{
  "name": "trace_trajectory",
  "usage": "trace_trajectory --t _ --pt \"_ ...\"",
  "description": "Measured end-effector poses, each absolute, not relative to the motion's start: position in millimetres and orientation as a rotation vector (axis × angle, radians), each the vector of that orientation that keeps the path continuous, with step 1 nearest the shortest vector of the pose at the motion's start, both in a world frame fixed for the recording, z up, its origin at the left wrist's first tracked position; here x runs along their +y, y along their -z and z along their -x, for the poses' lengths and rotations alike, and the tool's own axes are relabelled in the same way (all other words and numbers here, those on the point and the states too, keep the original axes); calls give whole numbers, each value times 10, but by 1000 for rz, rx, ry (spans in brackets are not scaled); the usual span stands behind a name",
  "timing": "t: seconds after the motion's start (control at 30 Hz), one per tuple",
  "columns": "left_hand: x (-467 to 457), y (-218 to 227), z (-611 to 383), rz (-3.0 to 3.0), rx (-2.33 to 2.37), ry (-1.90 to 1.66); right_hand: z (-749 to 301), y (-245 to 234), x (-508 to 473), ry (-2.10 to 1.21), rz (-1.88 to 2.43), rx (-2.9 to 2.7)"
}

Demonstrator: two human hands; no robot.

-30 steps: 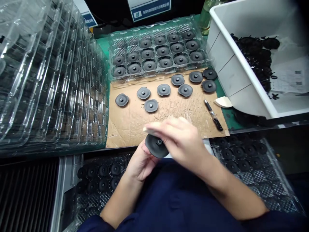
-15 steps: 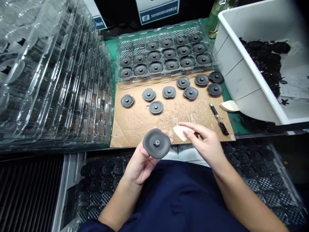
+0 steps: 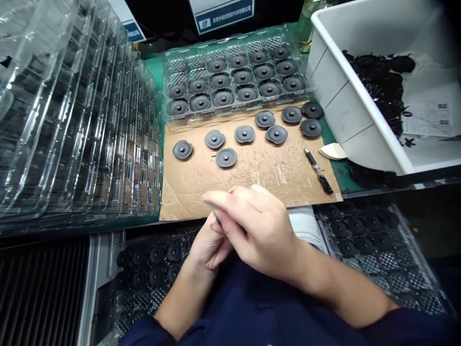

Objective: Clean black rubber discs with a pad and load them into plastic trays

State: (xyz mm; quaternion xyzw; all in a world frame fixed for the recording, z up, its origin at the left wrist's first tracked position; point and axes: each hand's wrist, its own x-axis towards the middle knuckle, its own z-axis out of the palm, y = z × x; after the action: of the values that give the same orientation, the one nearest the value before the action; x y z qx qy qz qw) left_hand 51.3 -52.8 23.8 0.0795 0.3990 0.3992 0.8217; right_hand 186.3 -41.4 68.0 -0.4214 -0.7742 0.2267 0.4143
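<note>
Just over the near edge of the cardboard sheet (image 3: 187,194), the left hand (image 3: 211,247) and the right hand (image 3: 261,226) were pressed close together. The right crossed in front of the left and covered most of it. Its fingers were bent and drawn near one another, while the left hand's visible fingers curled inward. How far open either grip was, and what it had hold of, I could not tell; only a small dark patch showed between them.

Nine dark discs (image 3: 245,134) lay spread over the far half of the cardboard sheet, each with a small raised hub, the group at the right set closest together. A pen (image 3: 318,170) lay along the sheet's right side, and a pale wedge (image 3: 333,151) sat at its right edge.

Beyond the sheet, a clear tray (image 3: 197,61) of similar discs stood on the green surface (image 3: 153,67). A tall stack of clear trays (image 3: 126,144) rose left of the sheet; a white bin (image 3: 329,81) with dark parts inside stood right of it.
</note>
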Motion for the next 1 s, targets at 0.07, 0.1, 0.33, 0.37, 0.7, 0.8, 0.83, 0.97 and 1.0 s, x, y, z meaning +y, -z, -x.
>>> trace_trajectory --t 0.07,0.1,0.33,0.37,0.7,0.8,0.83,0.97,1.0 --pt "-526 -239 -467 -173 796 -844 -1939 -708 -464 -729 971 -1997" --pt "-528 -225 -442 -176 773 -841 -1997 -727 -497 -805 995 -2034" --pt "-540 -140 -473 -178 723 -856 -2239 -641 -362 -482 1090 -2159" --pt "-539 -158 -477 -193 700 -856 -2251 -567 -303 -573 1047 -2088" --pt "-530 -195 -372 -173 608 -843 -2379 339 -628 -1111 1505 -1655" --pt "-510 -199 -397 -180 627 -828 -2427 257 -672 -1100 1545 -1647" --pt "-506 -207 -412 -188 631 -822 -2440 161 -651 -1068 1570 -1621" --pt "-513 -229 -492 -221 646 -832 -2364 -358 -511 -799 1431 -1643" --pt "-521 -225 -505 -231 660 -840 -2314 -462 -481 -722 1306 -1715"
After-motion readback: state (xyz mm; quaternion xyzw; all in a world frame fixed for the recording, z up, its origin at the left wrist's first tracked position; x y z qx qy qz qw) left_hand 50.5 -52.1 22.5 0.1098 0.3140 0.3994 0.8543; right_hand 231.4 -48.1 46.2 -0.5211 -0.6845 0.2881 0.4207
